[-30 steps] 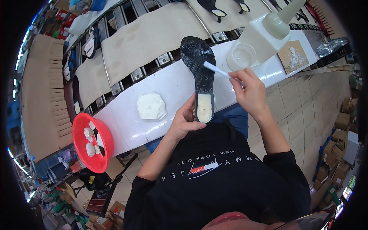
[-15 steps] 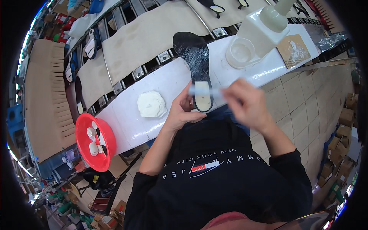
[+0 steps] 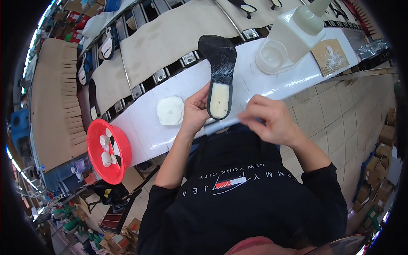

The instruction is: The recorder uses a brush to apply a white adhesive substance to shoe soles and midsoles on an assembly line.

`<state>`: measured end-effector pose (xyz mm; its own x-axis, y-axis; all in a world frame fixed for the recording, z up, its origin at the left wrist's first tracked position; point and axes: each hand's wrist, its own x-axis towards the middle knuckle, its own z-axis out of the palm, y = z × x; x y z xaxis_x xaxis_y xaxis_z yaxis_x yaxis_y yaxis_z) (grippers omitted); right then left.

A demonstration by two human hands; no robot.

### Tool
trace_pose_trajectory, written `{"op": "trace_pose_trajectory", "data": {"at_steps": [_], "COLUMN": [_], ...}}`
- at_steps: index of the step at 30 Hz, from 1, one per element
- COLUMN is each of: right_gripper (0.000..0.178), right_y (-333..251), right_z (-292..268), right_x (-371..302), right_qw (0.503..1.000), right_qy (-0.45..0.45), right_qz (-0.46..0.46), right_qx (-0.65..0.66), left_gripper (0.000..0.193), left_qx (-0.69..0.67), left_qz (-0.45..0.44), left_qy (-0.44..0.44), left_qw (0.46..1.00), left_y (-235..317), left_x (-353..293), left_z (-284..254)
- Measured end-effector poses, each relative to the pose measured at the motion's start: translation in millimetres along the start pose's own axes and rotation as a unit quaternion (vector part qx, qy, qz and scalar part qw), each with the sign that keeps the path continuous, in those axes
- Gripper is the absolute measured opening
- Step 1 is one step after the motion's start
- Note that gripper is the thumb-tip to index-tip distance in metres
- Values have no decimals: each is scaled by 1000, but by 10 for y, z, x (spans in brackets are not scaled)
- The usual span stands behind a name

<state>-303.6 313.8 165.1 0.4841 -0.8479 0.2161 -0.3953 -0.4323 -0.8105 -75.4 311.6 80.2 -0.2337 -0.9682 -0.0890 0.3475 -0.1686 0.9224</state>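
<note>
Black insole: likely light, stiff, slick; hold by rim. Left fingers pinch heel; right fingers pinch blurred stick.

A black insole shines as if wet across its middle, duller toward the toe, against a glossy white tabletop.
The cream heel patch looks dull and slightly rough. Cloudy, translucent plastic makes up the bottle, clear plastic the cup, smooth red plastic the basin. Beige cloth looks matt beside shiny metal brackets; the brown cardboard carries a rough, flaky white smear.
</note>
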Motion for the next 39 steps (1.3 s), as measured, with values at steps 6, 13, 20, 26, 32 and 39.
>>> {"op": "trace_pose_trajectory", "data": {"at_steps": [6, 13, 20, 26, 32, 39], "right_gripper": [15, 18, 14, 13, 17, 19], "right_y": [12, 23, 59, 76, -62, -135], "right_z": [-101, -159, -66, 60, 287, 334], "right_x": [128, 139, 52, -60, -15, 121], "right_qw": [999, 997, 990, 989, 983, 979], "right_qy": [-16, -39, -18, -25, 104, 140], "right_qz": [39, 20, 17, 36, 107, 38], "right_qx": [-5, 57, 138, 140, 111, 144], "left_gripper": [74, 67, 59, 48, 40, 50], "left_qx": [21, 28, 31, 40, 84, 68], "left_qz": [14, 65, 72, 120, 185, 180], "left_qy": [16, 45, 67, 109, 139, 123], "left_qw": [1000, 997, 995, 986, 969, 973], "left_y": [97, 103, 106, 151, 105, 60], "left_x": [-18, -68, -108, -90, -75, -120], "left_z": [12, -3, -78, -156, -161, -267]}}
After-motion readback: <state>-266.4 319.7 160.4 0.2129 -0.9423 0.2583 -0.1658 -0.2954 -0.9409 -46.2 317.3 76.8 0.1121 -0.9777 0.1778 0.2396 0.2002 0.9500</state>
